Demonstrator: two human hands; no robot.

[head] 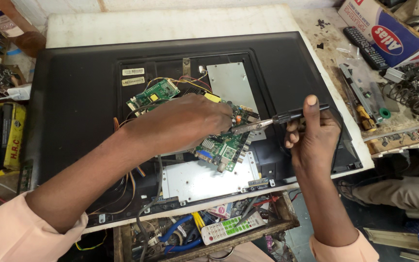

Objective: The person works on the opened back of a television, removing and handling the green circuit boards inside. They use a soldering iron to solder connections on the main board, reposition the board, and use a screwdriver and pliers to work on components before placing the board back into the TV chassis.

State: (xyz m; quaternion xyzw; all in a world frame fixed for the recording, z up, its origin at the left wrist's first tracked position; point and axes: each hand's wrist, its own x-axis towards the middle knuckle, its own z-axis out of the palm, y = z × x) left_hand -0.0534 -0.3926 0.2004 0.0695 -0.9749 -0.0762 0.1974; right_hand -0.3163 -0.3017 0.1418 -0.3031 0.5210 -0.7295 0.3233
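Your left hand [185, 121] lies on the green circuit board [224, 145] in the open back of the black television [73, 97], which lies face down on the white table [170, 22]. Its fingers curl down together onto the board, but the fingertips are hidden, so you cannot tell whether they pinch something. Your right hand [311, 140] holds the soldering iron [272, 120]; the fingers are wrapped around the black handle, with the thumb straight up along it. The metal tip points left and meets the board just beside your left hand.

Around the board you see a second, smaller green board [153, 92] with coloured wires, and two grey metal plates [229, 80]. Below the television an open drawer [277, 225] holds a white remote control [231, 228], blue cables and small tools. To the right lie a black remote control [364, 46] and a cardboard box [389, 29], cut off by the edge.

Your left hand covers a large part of the board, so the point where the tip touches is hard to see.
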